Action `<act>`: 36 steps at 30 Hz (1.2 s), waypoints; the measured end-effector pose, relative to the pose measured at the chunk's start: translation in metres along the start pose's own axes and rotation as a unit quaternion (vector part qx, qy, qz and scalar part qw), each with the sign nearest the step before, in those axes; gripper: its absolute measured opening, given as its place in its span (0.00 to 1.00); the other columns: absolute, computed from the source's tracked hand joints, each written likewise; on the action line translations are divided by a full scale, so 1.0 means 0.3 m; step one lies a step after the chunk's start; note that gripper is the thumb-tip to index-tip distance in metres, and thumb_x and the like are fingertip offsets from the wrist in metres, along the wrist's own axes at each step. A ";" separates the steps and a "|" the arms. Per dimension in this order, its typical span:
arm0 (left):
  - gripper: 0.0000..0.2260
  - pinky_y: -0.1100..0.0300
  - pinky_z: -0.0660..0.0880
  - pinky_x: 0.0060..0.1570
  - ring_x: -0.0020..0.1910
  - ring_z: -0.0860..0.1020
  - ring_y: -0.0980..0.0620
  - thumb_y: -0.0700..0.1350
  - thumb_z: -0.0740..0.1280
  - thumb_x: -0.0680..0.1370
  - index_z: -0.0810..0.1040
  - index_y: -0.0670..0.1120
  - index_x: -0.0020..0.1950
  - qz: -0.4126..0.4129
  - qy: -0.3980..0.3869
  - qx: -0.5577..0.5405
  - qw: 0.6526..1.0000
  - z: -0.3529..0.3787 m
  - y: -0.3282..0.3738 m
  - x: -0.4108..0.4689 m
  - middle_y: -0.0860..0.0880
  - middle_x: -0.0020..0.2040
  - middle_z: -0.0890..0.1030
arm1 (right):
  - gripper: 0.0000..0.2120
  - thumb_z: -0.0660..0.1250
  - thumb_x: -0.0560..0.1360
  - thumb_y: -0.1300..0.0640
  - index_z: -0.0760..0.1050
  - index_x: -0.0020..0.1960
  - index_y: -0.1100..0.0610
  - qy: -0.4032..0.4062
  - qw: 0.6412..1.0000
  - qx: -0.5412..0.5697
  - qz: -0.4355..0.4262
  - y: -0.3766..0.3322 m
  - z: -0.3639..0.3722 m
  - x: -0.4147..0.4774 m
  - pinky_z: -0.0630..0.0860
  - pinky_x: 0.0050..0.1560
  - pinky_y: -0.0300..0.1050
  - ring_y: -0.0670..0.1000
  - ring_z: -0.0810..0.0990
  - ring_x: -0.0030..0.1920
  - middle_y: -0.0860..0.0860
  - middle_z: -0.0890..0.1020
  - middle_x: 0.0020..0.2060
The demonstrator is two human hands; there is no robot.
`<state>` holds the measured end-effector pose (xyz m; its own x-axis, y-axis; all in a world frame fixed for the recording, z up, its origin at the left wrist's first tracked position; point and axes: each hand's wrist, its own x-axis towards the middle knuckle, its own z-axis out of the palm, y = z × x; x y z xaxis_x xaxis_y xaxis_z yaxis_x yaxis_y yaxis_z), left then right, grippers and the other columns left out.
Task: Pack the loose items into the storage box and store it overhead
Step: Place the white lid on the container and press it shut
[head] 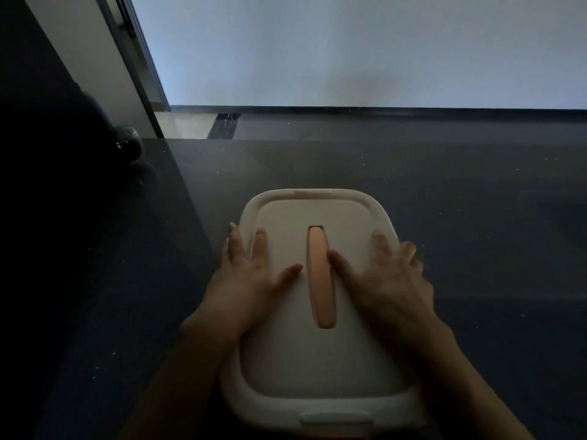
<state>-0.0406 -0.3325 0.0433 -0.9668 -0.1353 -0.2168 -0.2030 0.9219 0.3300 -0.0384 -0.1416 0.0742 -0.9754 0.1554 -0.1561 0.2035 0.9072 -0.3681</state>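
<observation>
A white storage box (317, 369) with its lid on lies on a dark flat surface (460, 233), seen from above. An orange handle (320, 281) lies flat in a slot along the lid's middle. My left hand (251, 274) rests flat on the lid's left side, fingers straight and spread, thumb pointing toward the handle. My right hand (384, 274) presses flat on the right side, its thumb beside the handle and its outer fingers over the box's right rim. The box's contents are hidden by the lid.
A pale wall (349, 49) rises behind the dark surface. A dark vertical panel and frame (136, 58) run along the left, with a dim rounded object (127, 142) beside it. A latch tab (335, 419) sits on the box's near edge.
</observation>
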 end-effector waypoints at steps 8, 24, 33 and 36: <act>0.45 0.38 0.35 0.66 0.71 0.32 0.41 0.76 0.45 0.65 0.36 0.52 0.73 0.042 -0.004 0.176 0.984 -0.068 0.052 0.049 0.46 0.72 0.29 | 0.44 0.46 0.62 0.21 0.46 0.70 0.45 0.031 0.999 -0.023 -0.007 0.020 0.023 -0.006 0.67 0.45 0.51 0.59 0.67 0.58 0.58 0.60 0.63; 0.30 0.42 0.60 0.63 0.65 0.65 0.39 0.69 0.49 0.73 0.58 0.55 0.69 0.134 0.023 0.098 0.986 -0.138 0.085 0.325 0.40 0.67 0.67 | 0.46 0.50 0.59 0.20 0.52 0.70 0.44 0.044 0.993 -0.030 -0.107 0.025 0.005 0.119 0.64 0.44 0.51 0.59 0.69 0.54 0.55 0.63 0.52; 0.44 0.34 0.59 0.64 0.67 0.60 0.32 0.75 0.53 0.67 0.46 0.50 0.74 -0.142 0.012 0.008 0.990 -0.136 -0.031 0.194 0.38 0.72 0.56 | 0.49 0.43 0.58 0.21 0.46 0.73 0.44 0.002 0.956 -0.151 -0.251 0.007 -0.050 0.224 0.55 0.66 0.66 0.63 0.51 0.71 0.58 0.46 0.74; 0.38 0.37 0.52 0.67 0.68 0.63 0.36 0.69 0.51 0.73 0.52 0.46 0.74 -0.036 0.068 0.011 0.997 -0.161 -0.023 0.251 0.37 0.71 0.63 | 0.45 0.44 0.64 0.23 0.49 0.73 0.47 0.038 0.984 -0.091 -0.150 0.061 -0.018 0.142 0.54 0.65 0.68 0.64 0.56 0.70 0.62 0.54 0.72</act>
<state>-0.1195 -0.3666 0.0691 -0.9621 -0.2482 -0.1132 -0.2711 0.9155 0.2973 -0.0766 -0.1163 0.0657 -0.9943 -0.1066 0.0055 -0.1053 0.9706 -0.2165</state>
